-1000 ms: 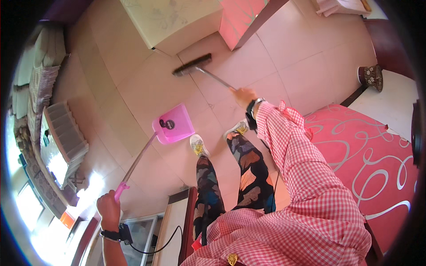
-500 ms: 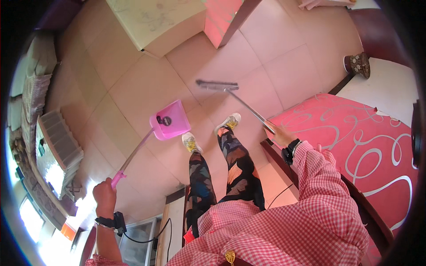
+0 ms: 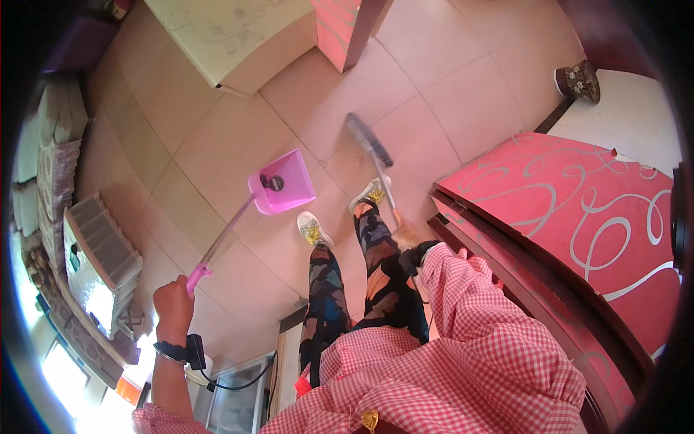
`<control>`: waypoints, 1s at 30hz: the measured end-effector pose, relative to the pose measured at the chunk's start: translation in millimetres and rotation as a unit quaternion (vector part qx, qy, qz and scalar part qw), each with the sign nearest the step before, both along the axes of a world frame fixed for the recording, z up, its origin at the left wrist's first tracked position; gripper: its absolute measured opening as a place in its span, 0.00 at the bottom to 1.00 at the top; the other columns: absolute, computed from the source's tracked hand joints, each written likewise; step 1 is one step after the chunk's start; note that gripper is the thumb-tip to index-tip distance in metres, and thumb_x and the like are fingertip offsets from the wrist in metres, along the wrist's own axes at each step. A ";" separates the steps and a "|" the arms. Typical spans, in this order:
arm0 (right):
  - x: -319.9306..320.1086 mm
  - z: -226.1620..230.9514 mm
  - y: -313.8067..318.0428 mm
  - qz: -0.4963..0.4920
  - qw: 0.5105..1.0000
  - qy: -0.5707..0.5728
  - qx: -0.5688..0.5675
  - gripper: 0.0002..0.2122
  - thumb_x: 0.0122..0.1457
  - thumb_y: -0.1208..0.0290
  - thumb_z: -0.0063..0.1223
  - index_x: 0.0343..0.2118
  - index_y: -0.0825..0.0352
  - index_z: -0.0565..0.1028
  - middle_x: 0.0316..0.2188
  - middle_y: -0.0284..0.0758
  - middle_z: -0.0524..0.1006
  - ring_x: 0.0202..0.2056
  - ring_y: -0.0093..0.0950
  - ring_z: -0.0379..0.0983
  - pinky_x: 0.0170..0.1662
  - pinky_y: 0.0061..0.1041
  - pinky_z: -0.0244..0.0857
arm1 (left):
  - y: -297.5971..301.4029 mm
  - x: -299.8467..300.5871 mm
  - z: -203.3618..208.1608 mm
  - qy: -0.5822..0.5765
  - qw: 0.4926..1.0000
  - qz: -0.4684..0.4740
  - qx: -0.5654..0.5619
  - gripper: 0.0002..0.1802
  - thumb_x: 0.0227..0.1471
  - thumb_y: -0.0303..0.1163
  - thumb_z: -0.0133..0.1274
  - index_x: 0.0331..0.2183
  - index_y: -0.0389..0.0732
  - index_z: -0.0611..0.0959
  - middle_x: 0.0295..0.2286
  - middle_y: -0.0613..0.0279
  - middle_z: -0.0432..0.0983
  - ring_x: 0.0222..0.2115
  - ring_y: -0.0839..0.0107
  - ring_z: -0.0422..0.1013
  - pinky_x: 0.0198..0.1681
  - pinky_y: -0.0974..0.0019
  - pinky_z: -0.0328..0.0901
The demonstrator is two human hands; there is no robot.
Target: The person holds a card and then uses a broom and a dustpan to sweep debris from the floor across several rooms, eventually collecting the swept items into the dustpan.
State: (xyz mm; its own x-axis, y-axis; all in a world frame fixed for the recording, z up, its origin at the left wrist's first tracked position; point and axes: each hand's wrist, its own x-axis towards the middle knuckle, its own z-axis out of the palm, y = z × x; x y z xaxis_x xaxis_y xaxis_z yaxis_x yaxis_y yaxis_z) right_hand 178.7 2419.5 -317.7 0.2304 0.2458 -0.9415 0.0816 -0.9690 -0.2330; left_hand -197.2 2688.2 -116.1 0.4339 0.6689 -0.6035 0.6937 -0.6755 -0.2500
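My left hand (image 3: 173, 304) is wrapped round the pink grip of a long-handled dustpan (image 3: 298, 189). Its pink pan rests on the tiled floor just ahead of my left shoe, and some dark bits lie inside it near the handle joint. In front of my body, my right hand (image 3: 410, 235) grips the pole of a broom (image 3: 374, 142). The broom's grey bristle head stands slantwise over the floor, to the right of the dustpan and apart from it, just beyond my right shoe. Faint dust marks show on the tiles beside the bristles.
A pale cabinet (image 3: 238, 43) with a pink side panel stands ahead. To the right is a bed or platform with a red, swirl-patterned cover (image 3: 549, 195), and a brown patterned cylinder (image 3: 578, 81) beyond it. White ribbed containers (image 3: 105, 260) line the left side.
My right hand has moved left and inward toward my legs. The broom head has turned from crosswise to slanting and shifted right. The dustpan has moved slightly right and stays in my left hand.
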 end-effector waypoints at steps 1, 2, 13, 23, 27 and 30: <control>-10.9 -4.7 -8.3 -0.053 0.998 0.030 -0.011 0.33 0.38 0.83 0.39 0.52 0.56 0.50 0.17 0.39 0.68 0.13 0.29 0.66 0.15 0.27 0.59 | 2.0 6.7 -2.2 -0.005 1.000 -0.005 -0.001 0.09 0.30 0.30 0.54 0.19 0.40 0.72 0.14 0.57 0.69 0.16 0.61 0.67 0.20 0.62 0.61; -15.7 23.3 12.9 -0.014 0.999 0.030 -0.025 0.33 0.38 0.83 0.38 0.52 0.54 0.50 0.15 0.38 0.67 0.13 0.29 0.66 0.15 0.26 0.59 | 3.0 8.2 -1.4 -0.015 1.000 -0.001 -0.009 0.09 0.30 0.30 0.54 0.19 0.40 0.72 0.14 0.57 0.69 0.17 0.60 0.67 0.20 0.61 0.61; -15.5 11.5 -72.5 -0.064 0.991 -0.046 0.104 0.29 0.38 0.82 0.40 0.49 0.63 0.54 0.16 0.35 0.66 0.12 0.22 0.62 0.15 0.21 0.55 | 15.1 11.2 -8.7 -0.101 0.994 -0.049 -0.008 0.07 0.30 0.32 0.53 0.16 0.40 0.73 0.13 0.55 0.69 0.16 0.59 0.67 0.20 0.60 0.61; -60.2 -59.1 -92.1 -0.401 0.910 0.093 0.043 0.29 0.41 0.82 0.39 0.49 0.56 0.50 0.10 0.32 0.60 0.09 0.24 0.58 0.10 0.23 0.49 | 14.1 37.0 3.2 -0.081 0.994 -0.077 -0.012 0.08 0.29 0.32 0.54 0.16 0.40 0.74 0.13 0.55 0.69 0.16 0.59 0.68 0.20 0.61 0.62; -86.5 -48.6 -55.0 -0.343 0.932 0.090 0.082 0.34 0.41 0.83 0.39 0.52 0.51 0.44 0.10 0.33 0.62 0.08 0.24 0.57 0.08 0.23 0.50 | 15.8 56.3 -5.3 -0.061 0.996 -0.069 -0.007 0.07 0.30 0.32 0.53 0.16 0.39 0.74 0.14 0.54 0.69 0.17 0.59 0.68 0.21 0.61 0.63; -92.1 -28.6 -46.4 -0.294 0.945 0.126 0.072 0.37 0.39 0.85 0.39 0.53 0.52 0.40 0.10 0.34 0.61 0.07 0.25 0.59 0.08 0.24 0.52 | 13.9 68.8 -3.3 -0.038 0.998 -0.051 -0.013 0.08 0.31 0.32 0.53 0.18 0.39 0.75 0.15 0.54 0.70 0.18 0.58 0.68 0.22 0.60 0.63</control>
State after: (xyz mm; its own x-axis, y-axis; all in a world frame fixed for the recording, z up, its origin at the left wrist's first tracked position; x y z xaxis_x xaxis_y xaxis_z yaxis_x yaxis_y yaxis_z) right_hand 86.6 2373.1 -346.3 0.1407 0.2743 -0.9513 -0.5365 -0.7864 -0.3061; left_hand -128.4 2702.1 -119.4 0.5432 0.6036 -0.5837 0.6376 -0.7488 -0.1810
